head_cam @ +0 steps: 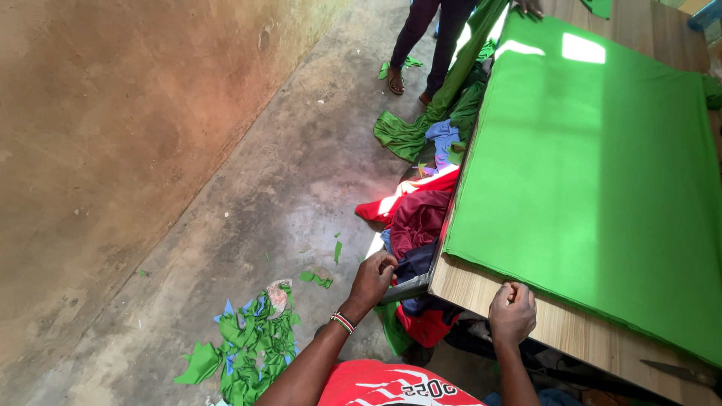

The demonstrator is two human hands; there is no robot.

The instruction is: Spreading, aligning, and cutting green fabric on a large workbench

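Gripping: left hand (372, 277) is curled tight at the table's near corner, fingers pinched on a thin grey edge there, at about 7 o'clock from the green fabric (594, 173); whether that edge is cloth or part of the table cannot be told.
Right hand: right hand (512, 311) is closed into a fist, resting on bare wood just at the fabric's near edge, at 6 o'clock of the cloth; what it holds, if anything, cannot be told.
Green fabric: lies flat in stacked layers over most of the wooden table (481, 289), with sunlit patches towards 12 o'clock.
Far end: another person's hand (530, 7) rests on the fabric's far edge at 12 o'clock; their legs (429, 37) stand on the floor beside it.
Beside the table: a heap of red, maroon and blue cloth (414, 218) crowds the table's left side at 9 o'clock, touching the edge, close above the left hand.
Farther up: loose green cloth (429, 124) hangs from the table to the floor at 10 o'clock.
Floor: green and blue scraps (248, 342) lie well apart from the table at 8 o'clock on the concrete floor (263, 195).
Table edge: scissors (681, 371) lie on the wood at 4 o'clock, near the fabric.
Wrist: a beaded bracelet (342, 322) circles the left wrist.
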